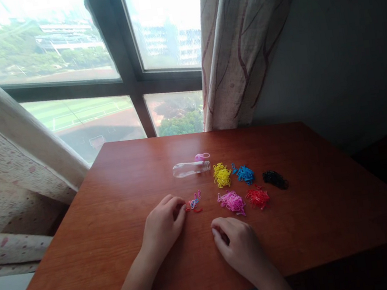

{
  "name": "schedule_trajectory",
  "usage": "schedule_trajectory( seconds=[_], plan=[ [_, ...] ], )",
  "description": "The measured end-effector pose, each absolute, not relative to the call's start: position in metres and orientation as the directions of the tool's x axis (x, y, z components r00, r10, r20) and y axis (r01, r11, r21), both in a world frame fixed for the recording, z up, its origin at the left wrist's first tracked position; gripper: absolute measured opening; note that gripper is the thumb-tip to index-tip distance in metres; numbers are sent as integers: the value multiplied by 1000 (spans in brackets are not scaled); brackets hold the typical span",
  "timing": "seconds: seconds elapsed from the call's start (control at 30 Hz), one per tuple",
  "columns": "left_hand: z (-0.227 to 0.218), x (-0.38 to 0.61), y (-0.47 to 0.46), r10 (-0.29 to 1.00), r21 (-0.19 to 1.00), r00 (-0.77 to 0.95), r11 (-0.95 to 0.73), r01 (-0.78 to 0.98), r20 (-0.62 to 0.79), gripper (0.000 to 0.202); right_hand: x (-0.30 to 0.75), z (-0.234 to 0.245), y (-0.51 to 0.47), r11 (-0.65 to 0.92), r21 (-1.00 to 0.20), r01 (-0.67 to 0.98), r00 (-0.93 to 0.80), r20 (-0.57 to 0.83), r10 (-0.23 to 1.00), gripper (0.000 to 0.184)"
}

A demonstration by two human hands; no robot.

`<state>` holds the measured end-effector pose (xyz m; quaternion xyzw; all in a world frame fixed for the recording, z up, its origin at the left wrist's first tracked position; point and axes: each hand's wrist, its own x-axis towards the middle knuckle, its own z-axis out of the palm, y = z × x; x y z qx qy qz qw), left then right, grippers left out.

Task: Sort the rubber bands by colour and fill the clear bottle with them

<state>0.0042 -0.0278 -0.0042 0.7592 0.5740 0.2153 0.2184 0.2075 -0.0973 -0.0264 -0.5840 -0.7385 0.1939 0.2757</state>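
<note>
My left hand (164, 223) rests on the table with its fingers curled and the thumb close to the index finger. Its fingertips are at the left edge of a small mixed group of plastic stitch markers (194, 204), pink, red and pale blue. A bit of red shows beside the thumb tip; whether it is held I cannot make out. Lower right, my right hand (239, 244) lies with fingers bent towards the thumb, and its fingertips hide whatever may be between them. Closest to it is a pile of pink stitch markers (233, 202).
Further piles are yellow (222, 175), blue (245, 174), red (258, 197) and black (274, 179). Behind them a clear plastic bottle (189, 169) lies on its side, by a pink cap with a loop (200, 157). The wooden table (112, 185) meets a window and curtains.
</note>
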Motion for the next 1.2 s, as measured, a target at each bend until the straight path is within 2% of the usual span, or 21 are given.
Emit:
schedule_trajectory(
  seconds=[0.3, 0.57, 0.7, 0.93, 1.1, 1.2],
  plan=[
    [-5, 10, -40, 929, 686, 357, -321, 653, 94, 18, 208, -26, -97, 264, -587, 765, -177, 203, 963, 15],
    [-4, 15, -49, 885, 679, 462, -370, 634, 51, 18, 208, -28, -96, 260, -609, 749, -170, 203, 964, 16],
    [-3, 18, -53, 850, 653, 524, -428, 625, 55, 17, 210, -31, -97, 276, -641, 716, -164, 229, 959, 24],
    [-3, 18, -52, 837, 651, 544, -446, 615, 60, 17, 209, -30, -98, 278, -657, 701, -172, 223, 960, 14],
    [-6, 12, -48, 869, 674, 490, -404, 618, 72, 20, 216, -29, -99, 258, -734, 628, -49, 294, 955, 15],
    [-8, 8, -47, 878, 660, 475, -396, 639, 66, 20, 241, -29, -97, 212, -734, 645, 76, 337, 938, 18]
  ],
)
